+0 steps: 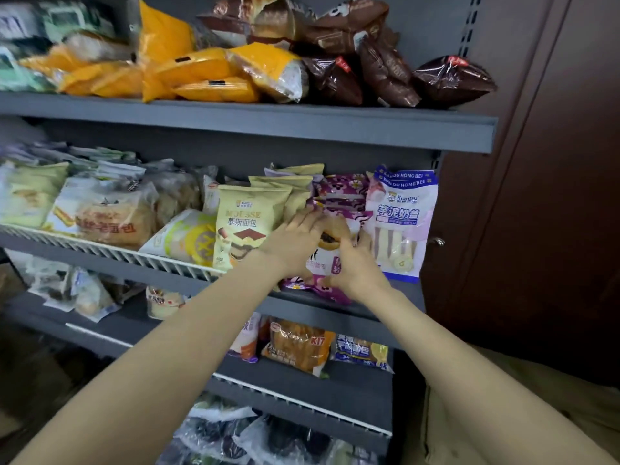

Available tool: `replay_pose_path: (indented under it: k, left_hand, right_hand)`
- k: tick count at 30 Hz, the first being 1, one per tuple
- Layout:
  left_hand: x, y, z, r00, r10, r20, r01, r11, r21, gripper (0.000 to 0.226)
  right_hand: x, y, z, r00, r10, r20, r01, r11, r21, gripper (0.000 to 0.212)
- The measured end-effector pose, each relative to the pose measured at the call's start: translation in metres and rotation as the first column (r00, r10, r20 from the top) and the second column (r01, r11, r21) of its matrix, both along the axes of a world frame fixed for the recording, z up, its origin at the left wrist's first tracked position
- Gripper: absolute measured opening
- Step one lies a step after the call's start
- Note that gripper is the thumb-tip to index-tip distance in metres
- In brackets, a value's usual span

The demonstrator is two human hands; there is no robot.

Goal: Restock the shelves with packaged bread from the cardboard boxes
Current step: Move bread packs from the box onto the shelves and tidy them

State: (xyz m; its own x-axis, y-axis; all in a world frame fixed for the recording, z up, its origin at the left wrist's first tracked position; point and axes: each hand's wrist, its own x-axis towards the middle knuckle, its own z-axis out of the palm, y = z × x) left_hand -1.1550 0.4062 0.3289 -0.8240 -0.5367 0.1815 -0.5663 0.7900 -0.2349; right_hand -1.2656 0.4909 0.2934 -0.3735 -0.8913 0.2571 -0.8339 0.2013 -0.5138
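Your left hand (295, 239) lies flat, fingers straight, on the purple bread packet (330, 229) standing at the front of the grey middle shelf (335, 312). Your right hand (357, 263) pinches the packet's right edge. Just right of it stands a white-and-blue packet (404, 226); left, a cream mousse packet (246, 223). Further right is a dark brown door (536, 213).

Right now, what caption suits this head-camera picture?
Both hands, left hand and right hand, settle a purple bread packet on the middle shelf between a Mousse bag and a taro pack.
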Motion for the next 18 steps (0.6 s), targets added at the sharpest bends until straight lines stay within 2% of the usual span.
replay_pose_path:
  k: [3, 5, 8, 11, 12, 14, 16, 18]
  left_hand:
    - [-0.007, -0.003, -0.011, 0.988, -0.036, -0.149, 0.013, 0.989, -0.149, 0.087]
    - [-0.008, -0.007, -0.013, 0.985, -0.047, -0.165, 0.011, 0.977, -0.211, 0.085]
    - [-0.012, -0.017, -0.01, 0.967, -0.117, -0.224, 0.063, 0.97, -0.237, 0.089]
    - [-0.012, -0.021, 0.016, 0.956, -0.144, -0.255, 0.106, 0.982, -0.158, 0.073]
    - [-0.012, -0.025, 0.023, 0.968, -0.12, -0.222, 0.098, 0.989, -0.11, 0.071]
    - [-0.01, -0.034, 0.034, 0.989, -0.062, -0.137, 0.052, 0.996, -0.079, 0.083]
    - [-0.012, -0.042, 0.038, 1.0, -0.004, 0.015, 0.005, 0.994, -0.114, 0.102]
    - [-0.017, -0.045, 0.043, 0.996, 0.007, 0.086, -0.001, 0.997, -0.074, 0.099]
  right_hand:
    - [0.004, -0.011, -0.011, 0.992, -0.095, -0.077, 0.087, 0.991, -0.101, 0.108]
    - [0.006, -0.019, -0.016, 0.976, -0.168, -0.139, 0.152, 0.981, -0.119, 0.108]
    - [0.01, -0.029, -0.02, 0.929, -0.276, -0.247, 0.248, 0.959, -0.137, 0.1]
    - [0.017, -0.034, -0.02, 0.884, -0.346, -0.314, 0.326, 0.938, -0.118, 0.097]
    - [0.019, -0.035, -0.019, 0.857, -0.377, -0.35, 0.349, 0.926, -0.143, 0.101]
    - [0.02, -0.037, -0.016, 0.795, -0.429, -0.428, 0.388, 0.903, -0.184, 0.108]
    - [0.018, -0.039, -0.01, 0.725, -0.437, -0.532, 0.388, 0.898, -0.208, 0.101]
    - [0.016, -0.04, -0.006, 0.69, -0.413, -0.594, 0.336, 0.91, -0.243, 0.098]
